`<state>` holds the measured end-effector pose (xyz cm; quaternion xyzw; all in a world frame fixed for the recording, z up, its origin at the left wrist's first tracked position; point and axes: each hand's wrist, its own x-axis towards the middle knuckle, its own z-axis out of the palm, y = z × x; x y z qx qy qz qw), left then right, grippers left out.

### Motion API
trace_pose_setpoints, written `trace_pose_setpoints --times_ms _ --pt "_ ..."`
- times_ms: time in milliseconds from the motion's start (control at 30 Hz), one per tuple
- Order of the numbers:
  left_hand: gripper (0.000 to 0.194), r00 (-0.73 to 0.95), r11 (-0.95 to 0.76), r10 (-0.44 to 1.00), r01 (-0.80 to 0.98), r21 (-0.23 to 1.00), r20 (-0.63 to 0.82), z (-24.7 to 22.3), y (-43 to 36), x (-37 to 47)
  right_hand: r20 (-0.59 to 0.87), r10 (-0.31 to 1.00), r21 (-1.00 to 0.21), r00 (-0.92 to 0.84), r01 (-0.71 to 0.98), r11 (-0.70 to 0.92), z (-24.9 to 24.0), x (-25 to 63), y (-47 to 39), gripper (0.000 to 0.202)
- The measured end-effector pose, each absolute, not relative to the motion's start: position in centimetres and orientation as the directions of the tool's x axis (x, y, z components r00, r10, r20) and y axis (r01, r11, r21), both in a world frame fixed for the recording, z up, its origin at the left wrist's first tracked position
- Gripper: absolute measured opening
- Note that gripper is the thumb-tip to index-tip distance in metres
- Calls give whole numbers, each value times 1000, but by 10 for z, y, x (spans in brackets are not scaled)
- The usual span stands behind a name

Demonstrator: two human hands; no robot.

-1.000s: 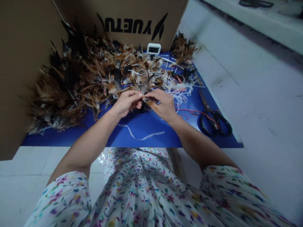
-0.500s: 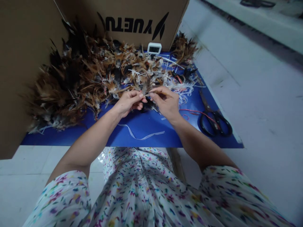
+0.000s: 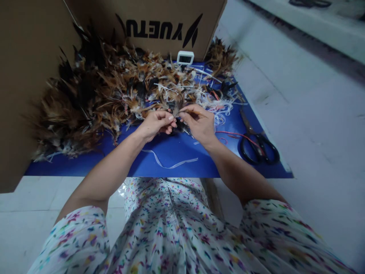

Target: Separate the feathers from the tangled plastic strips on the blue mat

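My left hand (image 3: pixel 157 123) is closed in a pinch, thumb against forefinger, at the front edge of a large heap of brown, black and white feathers (image 3: pixel 114 87). Close beside it, my right hand (image 3: pixel 199 122) also pinches with thumb and forefinger. Between the two sets of fingertips stands a small greyish-brown feather (image 3: pixel 177 103), and both hands seem to grip its lower end. The exact grip is too small to make out. Dark feathers lie just under the hands on the blue board (image 3: pixel 137 163).
Black-handled scissors (image 3: pixel 258 148) lie at the right with a red cord (image 3: pixel 234 134) across them. A clear strip (image 3: pixel 168 166) curls at the front. White ribbons (image 3: pixel 221 110), a small white digital display (image 3: pixel 185 58) and a cardboard box (image 3: pixel 159 45) are behind.
Both hands stay in nearly the same place with only slight finger movement. The feather between them has shifted a little. The view has tilted very slightly.
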<state>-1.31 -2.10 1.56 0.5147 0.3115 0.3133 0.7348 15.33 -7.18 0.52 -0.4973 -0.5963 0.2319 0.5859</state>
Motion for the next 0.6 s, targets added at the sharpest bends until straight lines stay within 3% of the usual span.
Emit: trace_pose_setpoints --times_ms 600 --pt "25 604 252 785 -110 961 -137 15 -21 -12 445 882 -877 154 272 395 4 152 -70 14"
